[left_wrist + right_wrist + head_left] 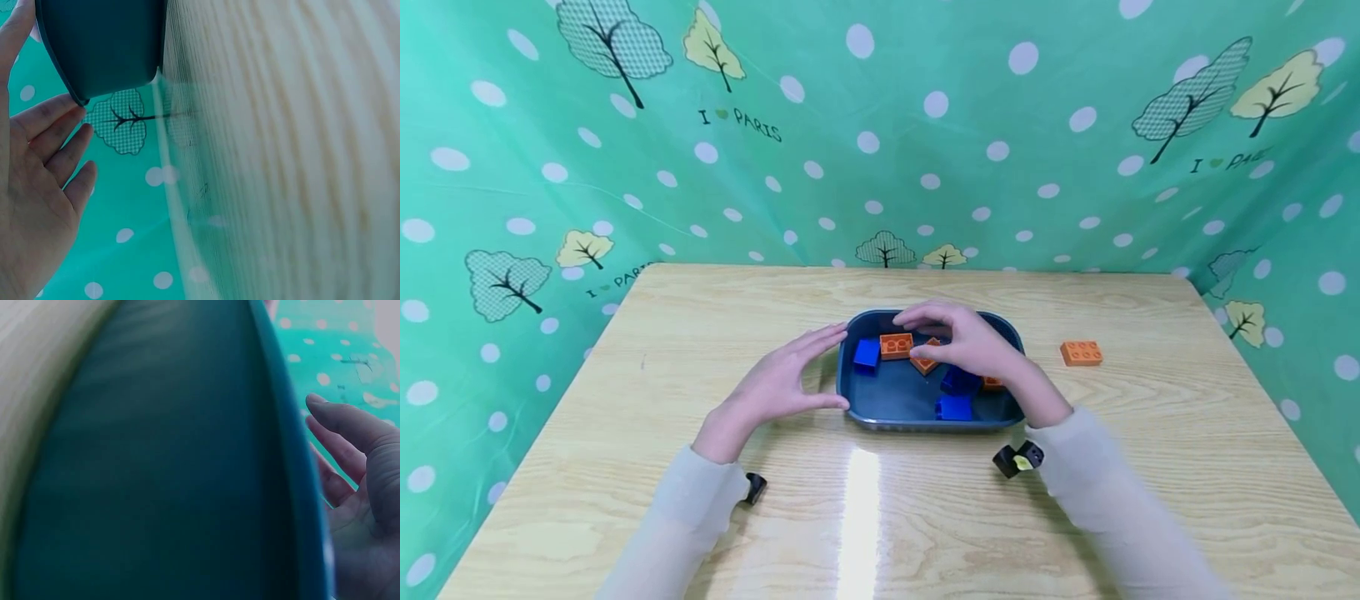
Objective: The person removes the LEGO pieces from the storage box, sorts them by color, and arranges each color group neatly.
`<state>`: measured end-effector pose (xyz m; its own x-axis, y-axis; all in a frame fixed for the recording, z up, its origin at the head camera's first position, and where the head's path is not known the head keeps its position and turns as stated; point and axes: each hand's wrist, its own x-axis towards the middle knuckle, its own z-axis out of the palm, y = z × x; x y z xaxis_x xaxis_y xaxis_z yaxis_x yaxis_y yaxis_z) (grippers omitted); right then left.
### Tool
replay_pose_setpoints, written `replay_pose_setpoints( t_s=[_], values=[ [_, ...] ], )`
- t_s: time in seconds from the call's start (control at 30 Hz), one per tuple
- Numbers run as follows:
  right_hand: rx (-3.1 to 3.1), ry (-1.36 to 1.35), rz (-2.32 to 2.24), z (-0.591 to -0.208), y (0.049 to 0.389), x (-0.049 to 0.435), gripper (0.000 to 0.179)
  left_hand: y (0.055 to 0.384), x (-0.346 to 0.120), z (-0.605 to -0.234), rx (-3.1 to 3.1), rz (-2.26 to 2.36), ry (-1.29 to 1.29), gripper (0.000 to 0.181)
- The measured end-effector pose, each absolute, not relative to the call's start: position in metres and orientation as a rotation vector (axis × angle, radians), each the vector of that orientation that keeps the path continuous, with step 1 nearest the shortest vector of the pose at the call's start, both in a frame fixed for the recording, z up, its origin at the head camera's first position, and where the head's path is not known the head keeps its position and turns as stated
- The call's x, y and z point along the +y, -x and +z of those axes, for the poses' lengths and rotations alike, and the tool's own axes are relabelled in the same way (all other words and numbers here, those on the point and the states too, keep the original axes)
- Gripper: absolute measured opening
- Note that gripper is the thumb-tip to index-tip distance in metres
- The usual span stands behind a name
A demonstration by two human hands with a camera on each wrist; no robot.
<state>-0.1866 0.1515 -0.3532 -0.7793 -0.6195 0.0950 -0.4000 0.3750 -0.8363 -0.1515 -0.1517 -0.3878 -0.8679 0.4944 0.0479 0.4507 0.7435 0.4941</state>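
A dark blue tray point(895, 423) holds several toy bricks. My left hand point(778, 383) is at its left end, thumb and fingers spread apart. In the left wrist view, fingertips point(75, 103) touch the tray rim. My right hand point(966, 337) hovers over the tray with fingers loosely bent and nothing between them; the right wrist view shows it beyond the tray wall point(156, 450). Below and left of it lie an orange brick point(897, 346) and a tilted orange brick point(925, 360). Blue bricks include one at the left point(867, 356) and one at the front point(955, 407). The right hand and forearm partly hide others.
Right of the tray, an orange brick point(1081, 353) lies alone on the wooden table point(775, 517). Green dotted cloth point(880, 167) hangs behind the table and along its sides. Each wrist wears a small black device, such as the right one point(1018, 459).
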Motion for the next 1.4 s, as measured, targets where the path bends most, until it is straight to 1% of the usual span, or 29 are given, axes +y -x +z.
replay_pose_setpoints(
  t_s=[0.37,0.77,1.2,1.4],
  values=[
    [2.373,0.877,-1.164,-0.370,0.188,0.123,0.047,0.151,-0.151,-0.387,2.844,0.774,-0.783,0.096],
    [2.499,0.726,-1.119,-0.370,0.186,0.107,0.035,0.151,-0.152,-0.388,2.840,0.794,-0.798,0.096],
    [2.461,0.772,-1.102,-0.377,0.182,0.105,0.025,0.151,-0.151,-0.388,2.839,0.790,-0.801,0.096],
    [2.523,0.685,-1.034,-0.376,0.180,0.098,0.028,0.151,-0.151,-0.387,2.842,0.782,-0.806,0.096]
  ],
)
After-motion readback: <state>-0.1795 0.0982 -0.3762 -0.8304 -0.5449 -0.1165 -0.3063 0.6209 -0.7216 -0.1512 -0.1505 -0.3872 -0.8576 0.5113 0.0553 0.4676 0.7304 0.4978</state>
